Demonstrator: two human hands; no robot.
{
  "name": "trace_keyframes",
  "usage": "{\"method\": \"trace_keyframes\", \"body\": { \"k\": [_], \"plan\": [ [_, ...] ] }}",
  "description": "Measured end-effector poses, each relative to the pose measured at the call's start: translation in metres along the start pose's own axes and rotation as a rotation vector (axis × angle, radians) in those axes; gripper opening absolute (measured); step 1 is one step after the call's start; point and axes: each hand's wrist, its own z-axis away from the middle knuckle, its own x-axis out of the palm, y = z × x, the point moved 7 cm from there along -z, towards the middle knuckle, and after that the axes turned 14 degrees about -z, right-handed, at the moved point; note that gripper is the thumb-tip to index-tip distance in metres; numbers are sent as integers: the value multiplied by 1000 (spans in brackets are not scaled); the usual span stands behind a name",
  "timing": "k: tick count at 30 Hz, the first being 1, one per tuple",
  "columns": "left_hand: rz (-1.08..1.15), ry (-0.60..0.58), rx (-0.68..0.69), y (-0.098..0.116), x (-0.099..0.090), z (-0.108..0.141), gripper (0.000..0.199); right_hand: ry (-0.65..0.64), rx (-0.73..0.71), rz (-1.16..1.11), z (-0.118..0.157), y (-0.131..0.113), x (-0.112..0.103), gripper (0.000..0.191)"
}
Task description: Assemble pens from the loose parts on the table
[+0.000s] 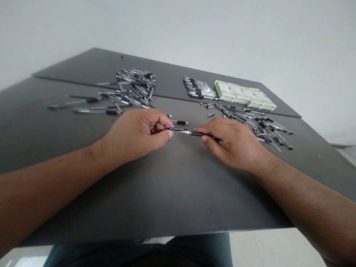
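Note:
My left hand [141,129] is closed, its thumb and forefinger pinching a thin dark pen cap [178,129]. From the right, my right hand [232,142] holds a pen [196,133] with a black grip, its silver tip pointing left. Tip and cap piece lie very near each other between the hands; whether they touch I cannot tell. Both hands are above the dark grey table [167,196]. Just behind the fingers lies another pen [180,122] with a black grip.
Loose pens [130,98] are heaped at the back left. A row of pens [200,89] lies beside light green boxes [244,94] at the back right. More pen parts [271,129] are scattered beyond my right hand. A seam crosses the table.

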Motion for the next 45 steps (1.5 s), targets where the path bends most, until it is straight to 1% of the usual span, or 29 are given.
{"method": "trace_keyframes", "body": {
  "k": [7,12,17,22,28,31,32,34,36,38,40,42,45],
  "plan": [
    [-46,-95,8,4,8,2,23,-35,12,14,0,-3,7,31],
    [-53,-138,1,5,9,2,25,-40,-24,-2,0,-5,9,32],
    [0,-196,-25,6,14,2,24,-44,-26,-24,-2,-7,11,32],
    [63,-197,-24,4,16,2,20,-13,-54,-43,-2,-7,12,31],
    [-6,-222,-14,1,19,0,28,-50,-22,-74,-2,0,16,29],
    [27,-211,-49,-6,22,0,42,-61,-19,-88,-1,7,18,30],
    [40,-195,-55,-8,21,-1,48,-58,-12,-84,0,11,18,30],
    [41,-158,-50,-9,18,-1,52,-39,15,-54,1,23,12,32],
    [9,-131,-26,-8,14,0,49,-3,61,9,0,41,0,34],
    [-26,-106,14,-2,10,0,46,35,140,88,-5,67,-18,34],
    [-37,-87,56,3,8,1,45,58,263,164,-17,98,-36,34],
    [-36,-82,90,7,8,1,43,34,375,235,-35,129,-47,34],
    [-39,-93,118,7,11,2,39,-49,483,309,-63,169,-50,37]
  ]
}}
